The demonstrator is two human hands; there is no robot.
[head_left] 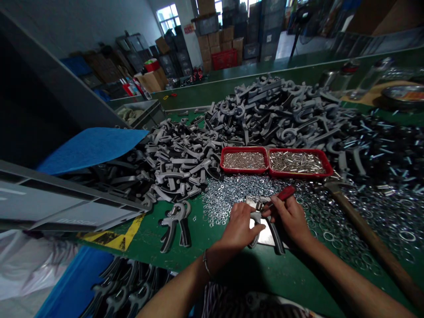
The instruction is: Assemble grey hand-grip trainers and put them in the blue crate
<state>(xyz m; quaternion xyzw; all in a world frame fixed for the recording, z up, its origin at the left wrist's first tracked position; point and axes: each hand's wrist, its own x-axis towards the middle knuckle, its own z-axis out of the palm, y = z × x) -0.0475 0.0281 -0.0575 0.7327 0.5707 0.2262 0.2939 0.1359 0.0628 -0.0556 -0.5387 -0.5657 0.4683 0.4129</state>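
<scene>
Grey-and-black plastic hand exerciser [275, 238] lies near the front middle of the green table [232, 274], on a small flat metal plate [265, 240], prob. there as a hard base to work on.

Behind it, a big heap of loose grey plastic handle parts [265, 110] covers most of the table, within arm's reach. At left, a tipped grey plastic crate [66, 207] spills more parts out; the embossed word on its wall may read "BOSCH", but it's too dim to be sure. A blue sheet [92, 148] lies over the crate.

A wooden-handled hammer [364, 234] lies at the right, head toward the trays. Two red plastic trays sit side by side: the left tray [244, 171] w/ fine metal bits, the right tray [298, 175] w/ small pins, keeping the two sorts apart. Loose silver washers [218, 194] are strewn around both hands. One complete grey exerciser [175, 223] lies off to the left, apart.

L hand [240, 225]: grip closed on the exerciser's handle, pinning it to the plate so it can't slide. R hand [291, 216]: grip closed round a red-handled tool [285, 193], its tip at the exerciser's top end.
</scene>
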